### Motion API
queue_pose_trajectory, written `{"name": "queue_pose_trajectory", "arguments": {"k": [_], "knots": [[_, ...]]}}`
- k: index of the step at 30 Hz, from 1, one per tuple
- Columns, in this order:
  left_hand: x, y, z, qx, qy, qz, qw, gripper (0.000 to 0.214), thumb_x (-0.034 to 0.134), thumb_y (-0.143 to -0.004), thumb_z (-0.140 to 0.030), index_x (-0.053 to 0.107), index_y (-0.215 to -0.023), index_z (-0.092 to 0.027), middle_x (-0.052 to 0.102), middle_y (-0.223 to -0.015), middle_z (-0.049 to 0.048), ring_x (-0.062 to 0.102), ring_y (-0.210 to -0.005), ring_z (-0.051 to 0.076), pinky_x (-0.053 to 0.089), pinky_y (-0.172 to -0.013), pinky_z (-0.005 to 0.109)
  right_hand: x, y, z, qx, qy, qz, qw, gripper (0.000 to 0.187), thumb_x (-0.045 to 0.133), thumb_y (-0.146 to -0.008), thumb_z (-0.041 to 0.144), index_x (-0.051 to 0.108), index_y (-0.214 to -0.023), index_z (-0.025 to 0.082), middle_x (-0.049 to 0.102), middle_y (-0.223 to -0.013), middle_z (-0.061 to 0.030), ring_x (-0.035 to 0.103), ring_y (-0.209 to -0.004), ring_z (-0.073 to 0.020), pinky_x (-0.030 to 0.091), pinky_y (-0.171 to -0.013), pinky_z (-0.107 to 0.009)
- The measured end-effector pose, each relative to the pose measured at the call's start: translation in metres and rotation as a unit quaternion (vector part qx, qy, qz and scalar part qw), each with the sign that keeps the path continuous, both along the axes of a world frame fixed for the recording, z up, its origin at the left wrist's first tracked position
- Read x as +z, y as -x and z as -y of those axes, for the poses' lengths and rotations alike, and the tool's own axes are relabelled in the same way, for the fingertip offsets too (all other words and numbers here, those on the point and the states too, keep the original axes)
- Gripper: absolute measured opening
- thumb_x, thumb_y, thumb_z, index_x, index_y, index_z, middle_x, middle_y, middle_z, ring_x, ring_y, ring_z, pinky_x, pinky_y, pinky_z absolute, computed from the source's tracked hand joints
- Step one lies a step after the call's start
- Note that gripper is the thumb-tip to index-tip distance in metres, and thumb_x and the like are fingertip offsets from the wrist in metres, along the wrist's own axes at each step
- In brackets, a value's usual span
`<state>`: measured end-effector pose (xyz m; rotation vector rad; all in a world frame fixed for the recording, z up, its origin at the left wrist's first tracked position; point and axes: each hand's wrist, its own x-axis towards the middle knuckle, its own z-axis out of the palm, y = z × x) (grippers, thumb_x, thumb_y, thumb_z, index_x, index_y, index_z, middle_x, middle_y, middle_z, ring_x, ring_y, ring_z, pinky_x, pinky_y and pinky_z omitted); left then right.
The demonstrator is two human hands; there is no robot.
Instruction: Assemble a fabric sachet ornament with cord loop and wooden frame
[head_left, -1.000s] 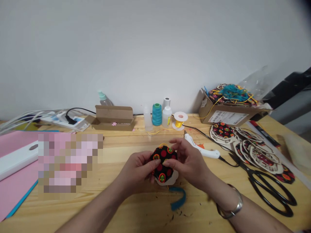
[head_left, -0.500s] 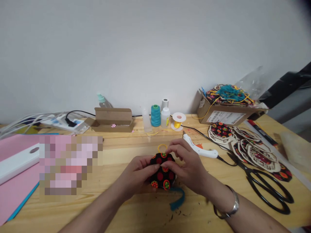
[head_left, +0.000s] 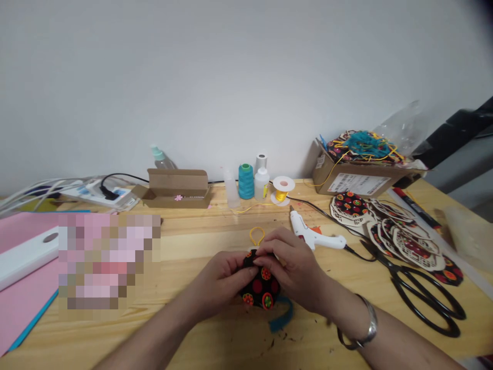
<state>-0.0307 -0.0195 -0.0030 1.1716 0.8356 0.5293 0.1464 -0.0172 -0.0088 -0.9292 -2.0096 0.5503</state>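
Between my two hands is a black fabric-covered ornament [head_left: 257, 286] with red dots and orange-and-green flower shapes. A yellow cord loop [head_left: 257, 235] sticks out at its top, and a teal tassel [head_left: 283, 314] trails from its lower right onto the table. My left hand [head_left: 227, 277] grips the ornament's left edge, thumb lying across the front. At the upper right, my right hand [head_left: 295, 267] closes on it, fingers and thumb pressed together near the top edge. The back of the ornament and some fingertips are hidden.
A white glue gun [head_left: 318, 237] lies right of my hands, its cable running past large black scissors [head_left: 427, 298]. Patterned wooden and fabric pieces [head_left: 404, 241] pile beyond. Thread cone [head_left: 246, 182], yellow spool [head_left: 283, 191], bottles [head_left: 231, 189] and cardboard boxes [head_left: 177, 200] stand along the wall.
The ornament has shifted slightly down and tilted, baring more of the yellow loop. My right fingers have moved from the loop area onto the ornament's top edge.
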Motion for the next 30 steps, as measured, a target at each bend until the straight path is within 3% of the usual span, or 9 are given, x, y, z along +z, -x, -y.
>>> {"name": "queue_pose_trajectory", "arguments": {"k": [6, 14, 17, 20, 22, 24, 27, 30], "knots": [[0.002, 0.001, 0.000, -0.012, -0.075, -0.054, 0.996, 0.022, 0.052, -0.082, -0.029, 0.067, -0.081, -0.013, 0.064, -0.073, 0.0024, 0.057, -0.072, 0.016, 0.046, -0.070, 0.028, -0.002, 0.000, -0.001, 0.009, 0.022, 0.009, 1.000, 0.005, 0.056, -0.083, 0.013, 0.057, -0.079, 0.017, 0.054, -0.081, -0.0018, 0.051, -0.080, -0.0130, 0.041, -0.070, -0.026], [0.005, 0.000, -0.001, -0.008, -0.112, -0.080, 0.990, 0.023, 0.049, -0.083, -0.026, 0.068, -0.087, -0.015, 0.065, -0.077, 0.0019, 0.057, -0.074, 0.015, 0.045, -0.068, 0.026, 0.001, -0.001, 0.000, 0.017, 0.023, 0.009, 1.000, 0.009, 0.052, -0.086, 0.015, 0.055, -0.078, 0.017, 0.054, -0.080, -0.0022, 0.050, -0.080, -0.0134, 0.040, -0.071, -0.027], [0.005, 0.000, -0.003, 0.021, -0.107, -0.073, 0.991, 0.020, 0.051, -0.082, -0.024, 0.068, -0.088, -0.016, 0.066, -0.078, 0.0008, 0.056, -0.074, 0.015, 0.044, -0.068, 0.024, 0.005, -0.002, 0.002, 0.025, 0.012, 0.011, 1.000, 0.011, 0.050, -0.086, 0.015, 0.055, -0.076, 0.017, 0.054, -0.078, -0.0024, 0.049, -0.078, -0.0137, 0.041, -0.070, -0.027], [0.004, 0.000, -0.006, 0.096, -0.056, -0.052, 0.992, 0.016, 0.057, -0.079, -0.026, 0.068, -0.079, -0.016, 0.065, -0.068, -0.0018, 0.054, -0.062, 0.011, 0.042, -0.060, 0.021, 0.011, -0.003, 0.006, 0.045, 0.017, 0.017, 0.999, 0.014, 0.049, -0.087, 0.017, 0.056, -0.075, 0.017, 0.056, -0.076, -0.0027, 0.050, -0.076, -0.0134, 0.041, -0.069, -0.027], [0.003, 0.000, -0.009, 0.156, -0.005, -0.026, 0.987, 0.015, 0.062, -0.076, -0.029, 0.068, -0.078, -0.015, 0.065, -0.064, -0.0023, 0.054, -0.057, 0.010, 0.041, -0.056, 0.020, 0.015, -0.003, 0.010, 0.081, 0.029, 0.026, 0.996, 0.014, 0.049, -0.087, 0.018, 0.057, -0.077, 0.017, 0.058, -0.077, -0.0024, 0.051, -0.076, -0.0126, 0.042, -0.070, -0.026], [0.002, 0.001, -0.011, 0.200, 0.041, 0.001, 0.979, 0.019, 0.067, -0.072, -0.030, 0.070, -0.082, -0.015, 0.069, -0.068, 0.0003, 0.057, -0.058, 0.011, 0.043, -0.055, 0.021, 0.021, -0.003, 0.013, 0.167, 0.049, 0.051, 0.983, 0.015, 0.052, -0.087, 0.023, 0.058, -0.074, 0.019, 0.059, -0.075, -0.0005, 0.053, -0.074, -0.0111, 0.044, -0.068, -0.023], [0.001, 0.002, -0.013, 0.226, 0.077, 0.025, 0.971, 0.023, 0.071, -0.069, -0.031, 0.071, -0.084, -0.013, 0.072, -0.071, 0.0041, 0.058, -0.055, 0.012, 0.044, -0.052, 0.021, 0.029, -0.005, 0.019, 0.329, 0.060, 0.105, 0.936, 0.034, 0.052, -0.086, 0.027, 0.049, -0.053, 0.020, 0.055, -0.056, 0.0046, 0.050, -0.056, -0.0073, 0.042, -0.056, -0.018], [0.002, 0.003, -0.013, 0.233, 0.085, 0.036, 0.968, 0.022, 0.071, -0.069, -0.029, 0.071, -0.086, -0.014, 0.072, -0.070, 0.0042, 0.057, -0.051, 0.010, 0.043, -0.049, 0.020, 0.034, -0.008, 0.022, 0.388, 0.090, 0.122, 0.909, 0.031, 0.048, -0.087, 0.018, 0.054, -0.056, 0.020, 0.059, -0.057, 0.0056, 0.051, -0.053, -0.0049, 0.041, -0.052, -0.014]]}}
